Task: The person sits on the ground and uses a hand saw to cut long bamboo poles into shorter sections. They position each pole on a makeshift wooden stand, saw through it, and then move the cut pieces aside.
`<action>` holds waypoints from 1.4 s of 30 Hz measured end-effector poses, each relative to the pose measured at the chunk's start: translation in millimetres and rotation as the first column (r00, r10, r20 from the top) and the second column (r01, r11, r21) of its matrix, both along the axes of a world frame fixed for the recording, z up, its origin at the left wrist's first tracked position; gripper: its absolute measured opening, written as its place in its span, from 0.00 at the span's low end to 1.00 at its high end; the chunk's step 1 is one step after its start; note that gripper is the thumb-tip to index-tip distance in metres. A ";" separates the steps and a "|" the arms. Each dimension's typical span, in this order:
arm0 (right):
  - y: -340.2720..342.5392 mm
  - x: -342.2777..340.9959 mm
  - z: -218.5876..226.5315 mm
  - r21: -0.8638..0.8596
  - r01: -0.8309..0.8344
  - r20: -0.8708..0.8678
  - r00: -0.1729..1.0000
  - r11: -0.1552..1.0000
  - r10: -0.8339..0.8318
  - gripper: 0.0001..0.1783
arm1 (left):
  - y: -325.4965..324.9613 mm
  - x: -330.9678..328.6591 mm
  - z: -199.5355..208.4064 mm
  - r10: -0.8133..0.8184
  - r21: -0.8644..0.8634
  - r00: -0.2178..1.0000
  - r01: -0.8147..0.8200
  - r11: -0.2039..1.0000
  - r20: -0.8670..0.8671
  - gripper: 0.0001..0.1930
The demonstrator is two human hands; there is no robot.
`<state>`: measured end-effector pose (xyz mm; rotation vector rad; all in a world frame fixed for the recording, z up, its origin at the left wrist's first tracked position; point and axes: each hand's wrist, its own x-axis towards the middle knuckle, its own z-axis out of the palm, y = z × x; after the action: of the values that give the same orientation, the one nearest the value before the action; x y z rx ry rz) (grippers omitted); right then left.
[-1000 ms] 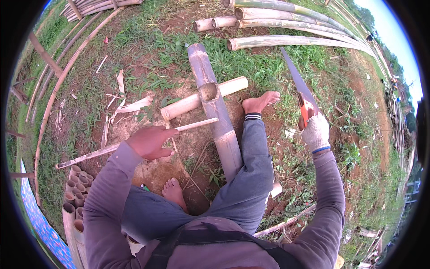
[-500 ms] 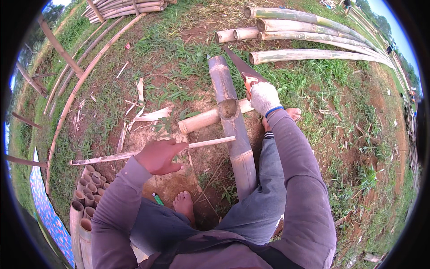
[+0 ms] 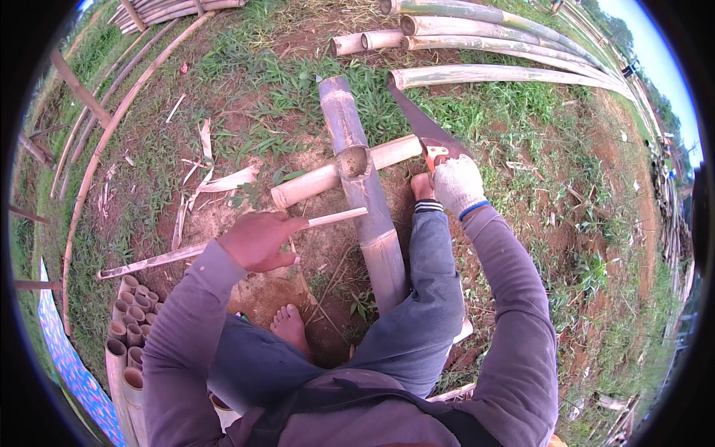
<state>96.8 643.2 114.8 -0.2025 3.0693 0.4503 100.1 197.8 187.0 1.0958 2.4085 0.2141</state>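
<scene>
My bare left hand (image 3: pixel 261 242) is closed around a thin bamboo stick (image 3: pixel 337 217). The stick's right end lies at the thick grey bamboo pole (image 3: pixel 381 253); its other end reaches far to the left, over the grass. In my gloved right hand (image 3: pixel 458 182) is the orange handle of a handsaw (image 3: pixel 421 121), its dark blade pointing forward and left, apart from the stick. A notch is cut into the top of the thick pole, which slants away from between my legs. Crossing the pole below the notch is a shorter pale bamboo piece (image 3: pixel 305 186).
Cut bamboo tubes (image 3: pixel 134 320) stand bundled by my left arm, near a blue patterned cloth (image 3: pixel 78 365). Long bamboo poles (image 3: pixel 499 74) lie at the far right. A bamboo rail (image 3: pixel 93 160) runs along the left. Bamboo shavings (image 3: pixel 227 181) litter the ground.
My right hand has drawn the saw to the right and nearer to me, away from the thick pole. The whole view has shifted slightly. My left hand still holds the stick.
</scene>
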 end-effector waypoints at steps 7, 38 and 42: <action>-30.0 -7.6 3.9 -0.052 -0.155 -0.016 0.988 0.987 0.155 0.25 | 16.7 8.5 0.7 -0.067 0.112 0.998 0.067 0.991 -0.003 0.37; 77.9 187.4 -1.3 -0.082 -0.095 -0.110 0.990 0.992 0.086 0.24 | 15.5 -14.3 -27.8 -0.087 0.094 0.991 0.077 0.993 0.102 0.36; 35.3 168.3 18.2 -0.320 -0.268 -0.301 0.938 0.909 0.171 0.19 | 34.4 -9.8 -32.7 -0.136 0.149 0.989 0.127 0.981 0.053 0.36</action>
<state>265.1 678.5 133.0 -0.5505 3.3863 -0.0973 90.3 232.2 154.3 1.2885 2.2842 0.3793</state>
